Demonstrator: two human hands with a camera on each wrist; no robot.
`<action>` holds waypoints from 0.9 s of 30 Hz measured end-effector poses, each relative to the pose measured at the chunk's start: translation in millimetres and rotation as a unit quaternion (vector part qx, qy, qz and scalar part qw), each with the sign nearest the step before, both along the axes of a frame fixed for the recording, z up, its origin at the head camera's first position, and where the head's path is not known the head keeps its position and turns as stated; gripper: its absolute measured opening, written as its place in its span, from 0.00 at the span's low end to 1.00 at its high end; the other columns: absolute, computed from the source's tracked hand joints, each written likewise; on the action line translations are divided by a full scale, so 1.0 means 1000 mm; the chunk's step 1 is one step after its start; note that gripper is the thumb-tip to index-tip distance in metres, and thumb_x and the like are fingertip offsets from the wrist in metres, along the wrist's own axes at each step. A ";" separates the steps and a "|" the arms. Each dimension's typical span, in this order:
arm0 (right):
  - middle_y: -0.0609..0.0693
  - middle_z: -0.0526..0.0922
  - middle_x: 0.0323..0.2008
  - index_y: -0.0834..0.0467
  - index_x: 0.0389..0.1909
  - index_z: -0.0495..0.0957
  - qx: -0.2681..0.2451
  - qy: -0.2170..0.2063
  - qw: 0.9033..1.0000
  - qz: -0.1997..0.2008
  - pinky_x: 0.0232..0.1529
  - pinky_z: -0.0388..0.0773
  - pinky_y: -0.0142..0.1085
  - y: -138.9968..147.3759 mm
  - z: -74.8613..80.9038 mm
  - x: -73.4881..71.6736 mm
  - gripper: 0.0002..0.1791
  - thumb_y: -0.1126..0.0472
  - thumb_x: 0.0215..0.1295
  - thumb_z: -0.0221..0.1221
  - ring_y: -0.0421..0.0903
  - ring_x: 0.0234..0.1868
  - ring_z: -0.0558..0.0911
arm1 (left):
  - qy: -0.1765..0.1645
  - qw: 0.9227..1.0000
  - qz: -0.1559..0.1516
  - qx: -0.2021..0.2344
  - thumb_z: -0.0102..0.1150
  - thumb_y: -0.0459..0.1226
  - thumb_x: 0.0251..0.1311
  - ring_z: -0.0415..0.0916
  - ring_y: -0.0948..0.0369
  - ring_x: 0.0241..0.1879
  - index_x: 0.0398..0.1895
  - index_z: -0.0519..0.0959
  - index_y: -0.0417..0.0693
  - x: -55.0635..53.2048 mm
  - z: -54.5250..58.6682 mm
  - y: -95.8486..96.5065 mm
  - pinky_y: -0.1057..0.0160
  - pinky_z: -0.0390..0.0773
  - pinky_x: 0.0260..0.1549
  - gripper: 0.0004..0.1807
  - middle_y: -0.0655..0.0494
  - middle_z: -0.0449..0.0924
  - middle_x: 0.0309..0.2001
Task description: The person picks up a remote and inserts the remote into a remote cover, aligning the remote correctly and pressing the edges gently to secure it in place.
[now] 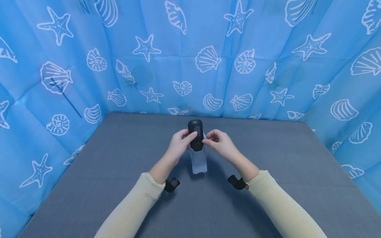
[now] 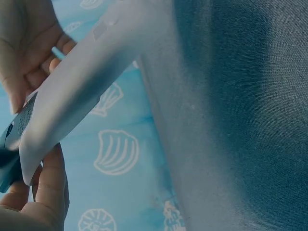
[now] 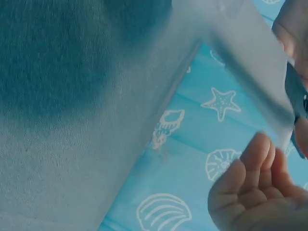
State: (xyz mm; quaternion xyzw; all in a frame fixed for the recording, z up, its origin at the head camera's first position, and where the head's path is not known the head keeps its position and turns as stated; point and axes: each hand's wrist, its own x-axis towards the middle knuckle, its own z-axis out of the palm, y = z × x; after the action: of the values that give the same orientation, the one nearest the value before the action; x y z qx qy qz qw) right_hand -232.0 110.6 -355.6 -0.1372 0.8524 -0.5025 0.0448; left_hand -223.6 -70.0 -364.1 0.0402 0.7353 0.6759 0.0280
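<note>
A black, round-ended device (image 1: pixel 195 132) bears small pale print and a small oval mark. Its lower end meets a long, pale grey-white casing (image 1: pixel 198 162), curved and smooth in the left wrist view. My left hand (image 1: pixel 179 142) grips the device from the left, thumb across its printed face and fingers behind. On the opposite side, my right hand (image 1: pixel 220 142) touches the device's edge with its thumb. In the right wrist view, the right hand's fingers (image 3: pixel 257 154) are loosely bent beside the casing, with a gap between. What the left fingertips press on behind is hidden.
A grey cloth-covered table (image 1: pixel 131 198) lies beneath the hands. Blue curtains (image 1: pixel 184 43) with white shells and starfish enclose the back and sides. A dark bracket hangs at each wrist, the left bracket (image 1: pixel 172 185) and the right bracket (image 1: pixel 236 182).
</note>
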 end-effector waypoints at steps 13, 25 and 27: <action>0.52 0.74 0.25 0.68 0.35 0.74 -0.088 -0.059 0.994 0.000 0.33 0.75 0.39 -0.008 -0.007 0.007 0.09 0.66 0.74 0.51 0.45 0.26 0.75 | 0.044 0.997 -0.018 -0.065 0.47 0.48 0.73 0.74 0.52 0.44 0.54 0.73 0.38 0.002 -0.002 0.002 0.54 0.74 0.44 0.22 0.44 0.76 0.46; 0.53 0.72 0.22 0.68 0.37 0.71 -0.185 -0.111 0.976 -0.040 0.23 0.78 0.32 -0.016 -0.007 0.013 0.11 0.65 0.76 0.47 0.42 0.17 0.75 | 0.019 0.995 -0.065 -0.070 0.43 0.47 0.75 0.71 0.56 0.37 0.53 0.73 0.38 0.000 -0.007 -0.004 0.58 0.70 0.38 0.21 0.48 0.76 0.40; 0.52 0.72 0.21 0.68 0.37 0.71 -0.188 -0.113 0.975 -0.042 0.23 0.77 0.32 -0.017 -0.007 0.013 0.11 0.64 0.76 0.46 0.42 0.16 0.75 | 0.012 0.996 -0.070 -0.063 0.43 0.47 0.75 0.67 0.57 0.31 0.53 0.72 0.38 0.000 -0.007 -0.004 0.58 0.68 0.34 0.20 0.49 0.72 0.34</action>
State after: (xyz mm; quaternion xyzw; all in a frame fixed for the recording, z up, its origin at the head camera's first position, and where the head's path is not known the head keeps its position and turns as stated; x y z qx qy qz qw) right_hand -218.9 93.8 -362.6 -0.0497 0.7372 -0.6675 0.0928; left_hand -223.4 -74.0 -370.6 0.0976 0.7718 0.6245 0.0691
